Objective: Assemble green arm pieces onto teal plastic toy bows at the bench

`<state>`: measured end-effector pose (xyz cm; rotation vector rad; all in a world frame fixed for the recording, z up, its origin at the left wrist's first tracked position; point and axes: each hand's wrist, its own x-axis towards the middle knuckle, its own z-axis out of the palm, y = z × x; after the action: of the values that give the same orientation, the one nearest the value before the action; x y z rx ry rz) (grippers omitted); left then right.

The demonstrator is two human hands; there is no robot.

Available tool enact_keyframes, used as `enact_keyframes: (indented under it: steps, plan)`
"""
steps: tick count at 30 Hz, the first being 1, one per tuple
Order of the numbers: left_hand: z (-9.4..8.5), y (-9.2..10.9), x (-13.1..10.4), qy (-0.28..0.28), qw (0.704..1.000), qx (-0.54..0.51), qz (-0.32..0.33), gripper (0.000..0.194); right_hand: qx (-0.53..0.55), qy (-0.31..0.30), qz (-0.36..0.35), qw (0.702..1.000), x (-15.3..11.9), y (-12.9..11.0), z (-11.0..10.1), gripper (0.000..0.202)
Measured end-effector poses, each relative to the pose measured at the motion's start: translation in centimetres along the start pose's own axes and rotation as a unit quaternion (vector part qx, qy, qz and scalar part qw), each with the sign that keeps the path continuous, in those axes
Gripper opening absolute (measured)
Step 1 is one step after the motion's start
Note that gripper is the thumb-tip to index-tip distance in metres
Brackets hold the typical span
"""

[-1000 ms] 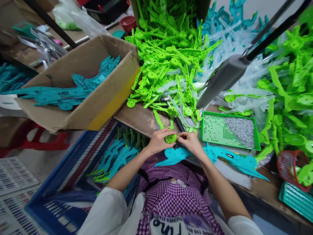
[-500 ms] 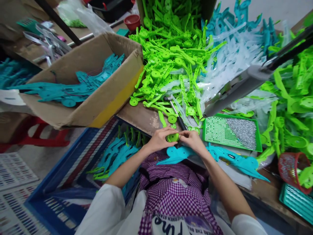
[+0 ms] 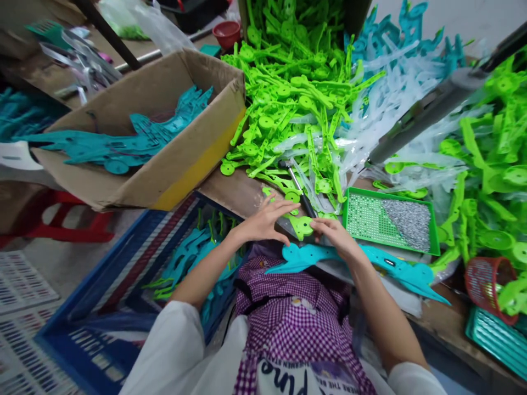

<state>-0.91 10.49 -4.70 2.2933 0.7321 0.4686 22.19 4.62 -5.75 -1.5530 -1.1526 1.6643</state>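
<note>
Between the fingertips of my right hand (image 3: 334,237) is the edge of a lime-green plastic part (image 3: 302,227) with a rounded end and a small dark hole. My left hand (image 3: 269,220) is open beside that part, fingers stretched forward and thumb apart. Just below both hands, a long turquoise plastic piece (image 3: 302,257) lies along the table's front edge, passing partly behind my right forearm. Ahead of my hands lies a small hammer-like tool (image 3: 297,184) with a metal shaft and black handle, among loose green parts.
A green tray (image 3: 362,219) of small metal pieces sits right of my hands. Beyond is a heap of lime-green parts (image 3: 288,104) and clear plastic pieces (image 3: 395,93). A cardboard box (image 3: 193,148) and blue crate (image 3: 94,329) hold turquoise pieces at left. A grey bar (image 3: 424,115) slants overhead.
My left hand has come off the green part and opened, shifting slightly left. The part has turned in my right fingers, showing a different side. The camera view has shifted slightly.
</note>
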Motion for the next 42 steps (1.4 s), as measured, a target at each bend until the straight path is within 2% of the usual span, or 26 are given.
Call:
enact_keyframes:
  steps: [2, 4, 7, 12, 17, 19, 21, 24, 26, 28, 31, 34, 37, 40, 42]
  plan:
    - [-0.3, 0.0, -0.1, 0.003, 1.0, 0.008, 0.0, 0.082, 0.005, -0.011, 0.001, 1.0, 0.0, -0.3, -0.2, 0.047]
    - [-0.3, 0.0, 0.0, 0.005, 1.0, 0.001, 0.013, 0.063, 0.006, -0.026, -0.009, 1.0, -0.1, -0.4, -0.4, 0.048]
    - [-0.4, 0.1, 0.6, 0.006, 0.999, -0.016, 0.032, 0.047, -0.027, -0.032, -0.049, 0.998, -0.2, -0.2, -0.5, 0.046]
    - [-1.4, -0.1, 1.0, -0.017, 0.998, -0.022, 0.048, 0.044, -0.1, 0.042, -0.157, 0.982, -1.4, 0.0, -0.5, 0.044]
    - [-1.8, -0.2, 1.5, -0.04, 0.998, -0.008, 0.04, 0.04, -0.12, 0.049, -0.233, 0.964, -2.2, -0.5, 0.2, 0.036]
    - [-1.3, 0.5, 1.4, 0.003, 1.0, 0.013, 0.022, 0.04, -0.112, 0.063, -0.241, 0.962, -2.0, -0.1, 0.4, 0.031]
    - [-0.1, 1.5, 0.9, 0.103, 0.994, 0.032, -0.016, 0.049, -0.086, 0.085, -0.237, 0.964, -1.7, 0.5, 0.6, 0.029]
    - [2.4, 3.1, -0.6, 0.291, 0.949, 0.005, -0.121, 0.067, -0.051, 0.112, -0.221, 0.968, -1.3, 1.3, 0.9, 0.029]
    - [4.1, 3.6, -1.5, 0.362, 0.906, -0.077, -0.206, 0.072, -0.051, 0.127, -0.226, 0.964, -1.3, 1.5, 1.1, 0.027]
    - [5.3, 3.6, -2.0, 0.357, 0.867, -0.224, -0.267, 0.076, -0.079, 0.137, -0.251, 0.955, -1.5, 1.4, 1.5, 0.025]
    - [5.9, 2.9, -1.8, 0.302, 0.787, -0.445, -0.302, 0.076, -0.146, 0.137, -0.294, 0.935, -1.7, 1.3, 2.2, 0.023]
    - [5.2, 1.9, -1.4, 0.276, 0.723, -0.548, -0.317, 0.073, -0.192, 0.122, -0.313, 0.922, -1.4, 1.2, 2.5, 0.033]
    - [4.7, 1.2, -1.3, 0.247, 0.693, -0.594, -0.325, 0.072, -0.22, 0.115, -0.286, 0.926, -0.8, 1.0, 2.3, 0.054]
    - [4.6, 0.9, -1.5, 0.233, 0.672, -0.625, -0.322, 0.07, -0.244, 0.071, -0.231, 0.939, -0.4, 0.6, 1.8, 0.047]
    - [4.7, 1.2, -1.6, 0.235, 0.67, -0.628, -0.319, 0.068, -0.239, 0.048, -0.208, 0.947, -0.5, 0.4, 1.7, 0.042]
